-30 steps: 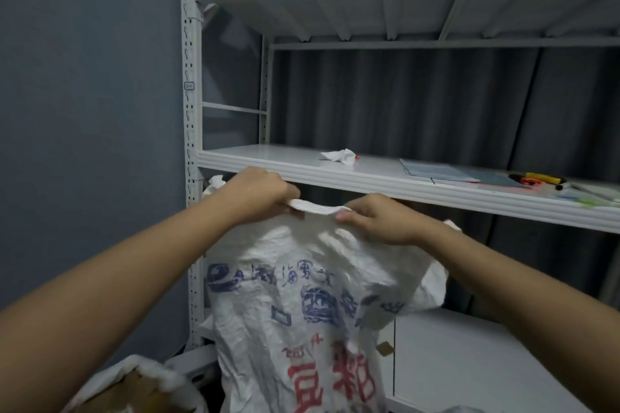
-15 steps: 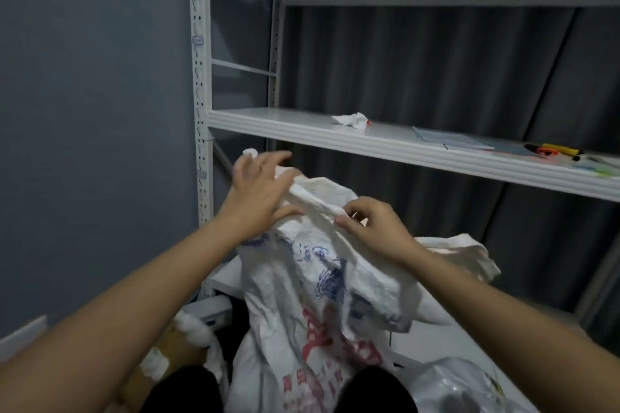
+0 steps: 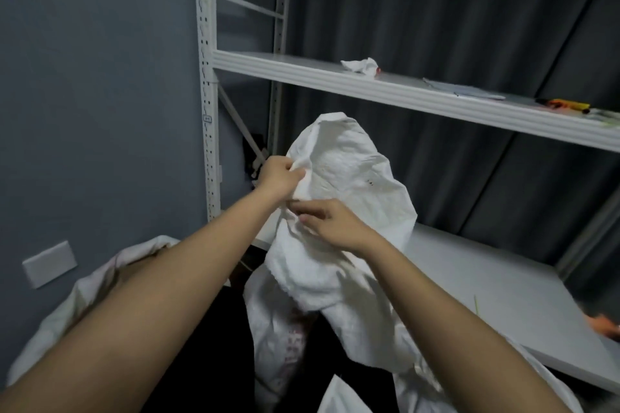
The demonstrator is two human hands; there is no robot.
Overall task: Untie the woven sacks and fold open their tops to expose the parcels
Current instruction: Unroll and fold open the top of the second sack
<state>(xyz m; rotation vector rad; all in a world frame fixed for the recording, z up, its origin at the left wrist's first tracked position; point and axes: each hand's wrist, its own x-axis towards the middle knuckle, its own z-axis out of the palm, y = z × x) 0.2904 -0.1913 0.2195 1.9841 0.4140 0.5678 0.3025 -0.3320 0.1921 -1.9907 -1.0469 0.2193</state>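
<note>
Since a moment ago I've turned the woven sack (image 3: 349, 184) top inside out at twelve o'clock, my left hand (image 3: 280, 176) gripping its rim, my right hand (image 3: 330, 223) pinching a fold beside it, so it seems untied, though no parcels show yet.

A crumpled white woven plastic sack (image 3: 349, 211) stands upright in the centre, its top billowing open and folded over towards the far side, with faint red print low on its near face.
</note>
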